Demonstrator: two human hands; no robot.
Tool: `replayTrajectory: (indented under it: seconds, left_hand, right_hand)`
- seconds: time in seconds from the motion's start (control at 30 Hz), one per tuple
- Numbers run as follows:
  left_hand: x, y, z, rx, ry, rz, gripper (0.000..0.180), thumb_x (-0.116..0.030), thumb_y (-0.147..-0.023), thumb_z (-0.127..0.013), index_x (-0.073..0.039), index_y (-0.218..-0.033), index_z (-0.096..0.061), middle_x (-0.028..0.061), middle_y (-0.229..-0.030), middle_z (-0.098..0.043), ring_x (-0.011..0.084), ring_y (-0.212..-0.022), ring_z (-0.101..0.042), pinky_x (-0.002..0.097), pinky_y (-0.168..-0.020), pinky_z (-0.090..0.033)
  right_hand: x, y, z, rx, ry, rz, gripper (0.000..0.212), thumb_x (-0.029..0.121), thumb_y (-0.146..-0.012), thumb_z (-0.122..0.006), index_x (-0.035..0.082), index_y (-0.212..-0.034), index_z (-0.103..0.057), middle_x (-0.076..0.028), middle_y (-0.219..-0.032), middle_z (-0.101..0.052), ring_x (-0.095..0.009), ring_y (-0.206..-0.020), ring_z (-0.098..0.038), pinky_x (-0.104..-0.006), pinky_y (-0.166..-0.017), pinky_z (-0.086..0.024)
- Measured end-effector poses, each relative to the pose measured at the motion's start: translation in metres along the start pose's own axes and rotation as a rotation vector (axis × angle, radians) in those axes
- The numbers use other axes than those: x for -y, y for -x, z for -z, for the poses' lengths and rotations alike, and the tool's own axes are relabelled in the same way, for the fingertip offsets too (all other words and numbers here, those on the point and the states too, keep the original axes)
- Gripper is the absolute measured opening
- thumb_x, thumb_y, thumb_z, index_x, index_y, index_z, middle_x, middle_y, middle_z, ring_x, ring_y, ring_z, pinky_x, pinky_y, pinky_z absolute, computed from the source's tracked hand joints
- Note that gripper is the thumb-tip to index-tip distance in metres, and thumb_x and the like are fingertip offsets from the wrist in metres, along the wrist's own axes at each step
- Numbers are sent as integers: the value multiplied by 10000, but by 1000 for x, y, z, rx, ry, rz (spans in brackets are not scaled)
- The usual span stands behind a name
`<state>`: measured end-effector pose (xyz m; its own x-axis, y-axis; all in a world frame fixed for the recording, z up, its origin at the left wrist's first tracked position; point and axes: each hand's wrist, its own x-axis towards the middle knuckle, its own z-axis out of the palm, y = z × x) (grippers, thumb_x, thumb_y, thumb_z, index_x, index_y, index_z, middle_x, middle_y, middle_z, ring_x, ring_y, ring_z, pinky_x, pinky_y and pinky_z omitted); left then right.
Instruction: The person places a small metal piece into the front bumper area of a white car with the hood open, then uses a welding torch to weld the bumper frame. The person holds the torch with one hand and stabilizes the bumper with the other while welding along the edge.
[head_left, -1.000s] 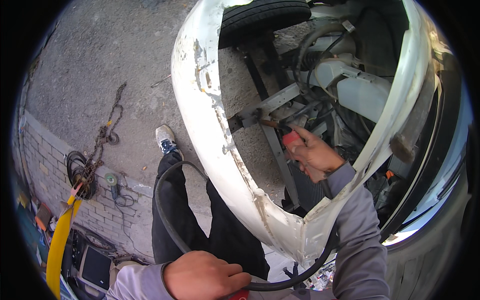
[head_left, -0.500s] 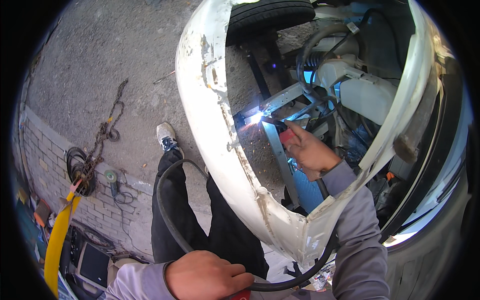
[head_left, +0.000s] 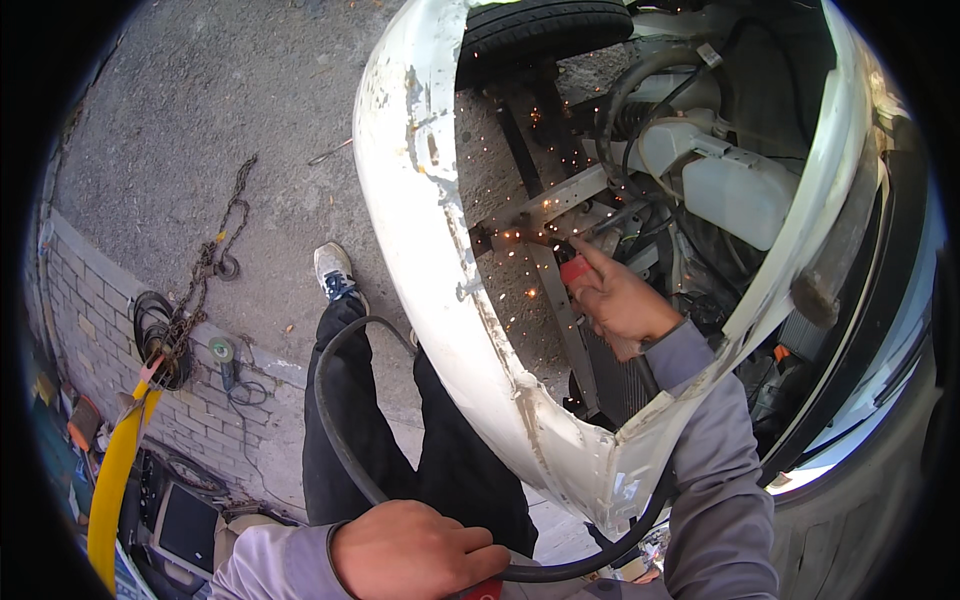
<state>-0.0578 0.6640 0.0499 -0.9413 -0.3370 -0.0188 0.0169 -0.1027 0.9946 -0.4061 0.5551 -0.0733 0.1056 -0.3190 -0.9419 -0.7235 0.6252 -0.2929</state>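
My right hand (head_left: 625, 303) reaches through the opening in a white car body panel (head_left: 405, 190). It is closed round a welding torch (head_left: 573, 269), red at the grip, with the index finger stretched along it. The torch's dark tip points at a joint in the grey metal frame (head_left: 560, 200); small orange sparks fly about it. At the lower edge my left hand (head_left: 415, 550) is closed, with a bit of red showing below its fingers; what it grips is mostly cut off. A thick black cable (head_left: 322, 400) loops past my legs and behind my left hand.
A tyre (head_left: 540, 28) lies beyond the panel, and a white plastic tank (head_left: 735, 195) sits inside the car. On the ground at left are a rusty chain with a hook (head_left: 205, 270), an angle grinder (head_left: 224, 365) with its cord, and a yellow strap (head_left: 115, 490).
The bright blue-white arc at the torch tip has gone out, and orange sparks are scattered more widely. Both hands have stayed nearly in place.
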Motion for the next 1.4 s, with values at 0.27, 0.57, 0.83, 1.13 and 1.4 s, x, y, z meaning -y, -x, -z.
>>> replayTrajectory:
  seconds: [0.27,0.57,0.83,1.13,1.4]
  left_hand:
    - [0,0,1,14,-8,-1,334,-153,-906,-628,-11,-1208,-645,95,-866,-641,265,-742,-712,362,-591,-572]
    - [1,1,0,6,13,-1,338,-154,-908,-627,-7,-1212,-641,97,-881,-648,264,-755,-717,359,-597,-576]
    - [2,1,-1,17,15,-1,339,-156,-912,-624,-10,-1218,-638,96,-887,-649,263,-755,-715,359,-597,-575]
    - [2,0,-1,14,13,-4,336,-157,-916,-623,-16,-1221,-638,95,-882,-647,262,-753,-716,359,-596,-575]
    - [2,1,2,27,13,1,357,-163,-907,-621,-15,-1231,-637,97,-874,-638,268,-744,-711,367,-589,-567]
  right_hand:
    - [-3,1,2,5,39,50,771,35,-997,-535,101,-1683,-190,-37,-933,-634,-97,-581,-531,-262,-524,-469]
    - [-5,-3,-1,25,27,65,776,1,-987,-526,101,-1682,-195,-51,-1005,-659,-76,-604,-529,-257,-533,-472]
    - [-12,-8,0,6,67,77,790,-30,-981,-515,130,-1687,-199,-90,-1151,-692,-57,-702,-541,-231,-574,-464]
    - [-8,-5,0,-13,54,80,775,4,-984,-530,92,-1681,-202,-34,-955,-634,-91,-626,-541,-267,-529,-480]
    - [3,5,6,-16,-18,27,768,22,-986,-537,86,-1678,-211,-23,-905,-619,-99,-611,-546,-270,-535,-499]
